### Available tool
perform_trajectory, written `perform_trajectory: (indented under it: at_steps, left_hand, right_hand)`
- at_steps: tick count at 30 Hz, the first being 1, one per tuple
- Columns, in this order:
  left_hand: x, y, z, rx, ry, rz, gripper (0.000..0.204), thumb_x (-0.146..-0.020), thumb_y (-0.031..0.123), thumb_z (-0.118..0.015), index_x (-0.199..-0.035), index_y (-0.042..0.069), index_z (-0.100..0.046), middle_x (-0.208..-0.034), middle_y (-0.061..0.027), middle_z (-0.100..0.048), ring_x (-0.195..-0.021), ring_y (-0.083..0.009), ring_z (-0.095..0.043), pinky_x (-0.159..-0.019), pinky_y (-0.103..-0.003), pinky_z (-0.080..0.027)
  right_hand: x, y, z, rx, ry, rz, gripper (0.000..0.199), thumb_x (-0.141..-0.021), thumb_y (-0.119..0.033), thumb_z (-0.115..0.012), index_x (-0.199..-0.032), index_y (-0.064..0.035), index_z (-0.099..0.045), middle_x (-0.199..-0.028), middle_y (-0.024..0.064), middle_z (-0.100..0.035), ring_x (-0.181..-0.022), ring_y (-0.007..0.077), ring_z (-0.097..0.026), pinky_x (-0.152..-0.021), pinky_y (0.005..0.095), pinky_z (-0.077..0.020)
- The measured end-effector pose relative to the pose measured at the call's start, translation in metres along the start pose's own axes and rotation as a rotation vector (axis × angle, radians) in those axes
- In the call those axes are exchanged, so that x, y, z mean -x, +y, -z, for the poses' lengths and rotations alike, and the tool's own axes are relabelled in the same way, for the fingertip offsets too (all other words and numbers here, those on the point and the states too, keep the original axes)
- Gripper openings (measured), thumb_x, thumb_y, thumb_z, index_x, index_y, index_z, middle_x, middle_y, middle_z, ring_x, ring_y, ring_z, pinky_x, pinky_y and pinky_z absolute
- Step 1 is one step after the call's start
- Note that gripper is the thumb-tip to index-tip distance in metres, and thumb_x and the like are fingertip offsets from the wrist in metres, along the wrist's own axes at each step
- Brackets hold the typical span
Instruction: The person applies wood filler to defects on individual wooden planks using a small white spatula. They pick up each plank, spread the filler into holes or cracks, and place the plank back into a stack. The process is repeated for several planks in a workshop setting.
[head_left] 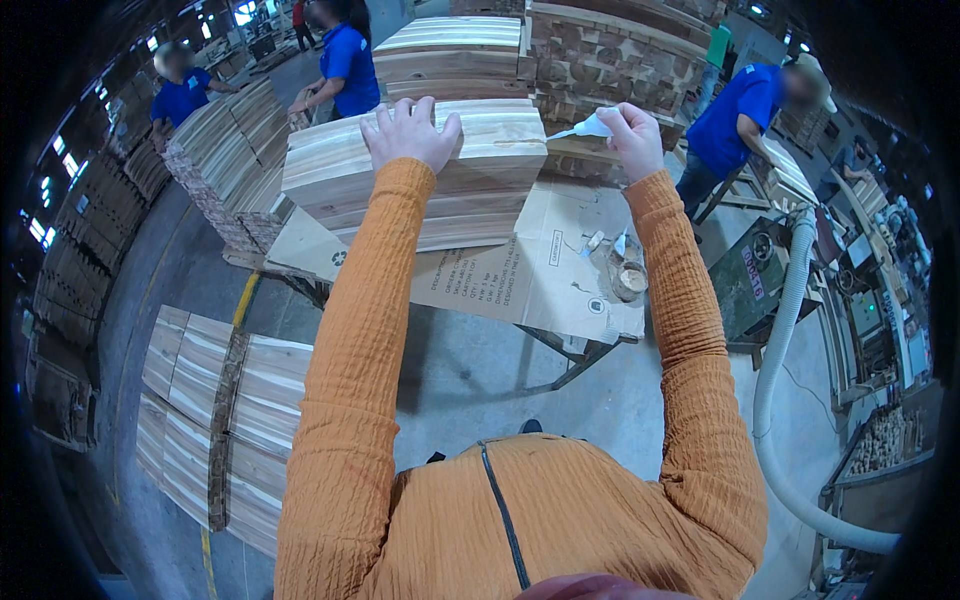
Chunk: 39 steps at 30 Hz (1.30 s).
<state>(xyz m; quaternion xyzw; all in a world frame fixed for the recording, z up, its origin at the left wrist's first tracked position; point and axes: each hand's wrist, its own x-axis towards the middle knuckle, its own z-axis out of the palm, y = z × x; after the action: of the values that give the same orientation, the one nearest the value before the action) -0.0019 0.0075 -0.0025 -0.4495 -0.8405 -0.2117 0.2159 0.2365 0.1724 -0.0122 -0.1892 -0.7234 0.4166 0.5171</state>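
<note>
Upper middle of the frame, the board stack (470, 190) runs pretty much left-right, left hand (412, 138) spread on top. Right hand (632, 140)'s nearer its right end, gripping a white squeeze bottle (593, 126), nozzle pointing left at it.

cool bluish light, soft shadows, dark curved fisheye rim

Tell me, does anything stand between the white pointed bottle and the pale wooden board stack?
Nothing visible does; the right hand holds the white pointed bottle, its nozzle near the pale wooden board stack.
</note>
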Motion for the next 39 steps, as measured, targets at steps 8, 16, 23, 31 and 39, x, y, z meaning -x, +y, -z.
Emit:
perform_trajectory:
  at_steps: [8,16,23,31,39]
  left_hand:
    - [0.001,0.0,0.0,0.012,0.0,0.006,0.052,-0.086,0.047,-0.04,-0.125,0.015,-0.053,-0.132,-0.0114,-0.049,-0.13,-0.0336,-0.035,-0.107,-0.057,-0.019]
    - [0.0,-0.002,-0.001,0.008,-0.002,0.002,0.052,-0.086,0.047,-0.041,-0.126,0.016,-0.053,-0.132,-0.0107,-0.049,-0.131,-0.0336,-0.034,-0.108,-0.056,-0.018]
    - [0.0,-0.001,0.0,0.009,0.006,-0.005,0.051,-0.086,0.048,-0.041,-0.124,0.015,-0.055,-0.129,-0.0103,-0.051,-0.128,-0.0329,-0.037,-0.106,-0.056,-0.02]
    - [0.0,-0.004,-0.005,0.007,0.045,-0.011,0.051,-0.086,0.047,-0.042,-0.122,0.015,-0.056,-0.127,-0.0108,-0.052,-0.127,-0.0332,-0.038,-0.106,-0.057,-0.02]
    - [-0.001,-0.002,-0.001,0.019,0.023,-0.015,0.051,-0.086,0.047,-0.042,-0.122,0.015,-0.056,-0.128,-0.011,-0.052,-0.127,-0.0336,-0.038,-0.106,-0.057,-0.02]
  right_hand:
    - [-0.001,0.001,0.0,0.037,0.004,0.015,0.026,-0.084,-0.026,-0.065,-0.075,-0.0012,-0.064,-0.062,-0.004,-0.051,-0.052,0.0035,-0.04,-0.047,0.0218,-0.0306]
    - [0.0,0.001,-0.001,0.021,0.001,0.014,0.025,-0.084,-0.026,-0.065,-0.074,-0.0023,-0.063,-0.061,-0.004,-0.051,-0.05,0.0034,-0.04,-0.046,0.0216,-0.0309]
    - [0.0,0.001,0.0,0.003,0.01,-0.01,0.025,-0.084,-0.026,-0.065,-0.074,-0.0024,-0.064,-0.062,-0.004,-0.052,-0.051,0.0032,-0.041,-0.046,0.0209,-0.0315]
    - [-0.001,-0.003,-0.014,-0.009,-0.019,-0.001,0.025,-0.083,-0.025,-0.066,-0.076,-0.0012,-0.065,-0.062,-0.0035,-0.053,-0.052,0.0034,-0.041,-0.047,0.0212,-0.0316]
    - [-0.003,-0.004,-0.027,-0.031,-0.041,-0.008,0.024,-0.082,-0.024,-0.066,-0.076,-0.0006,-0.065,-0.061,-0.0036,-0.052,-0.052,0.0032,-0.04,-0.047,0.0218,-0.0302]
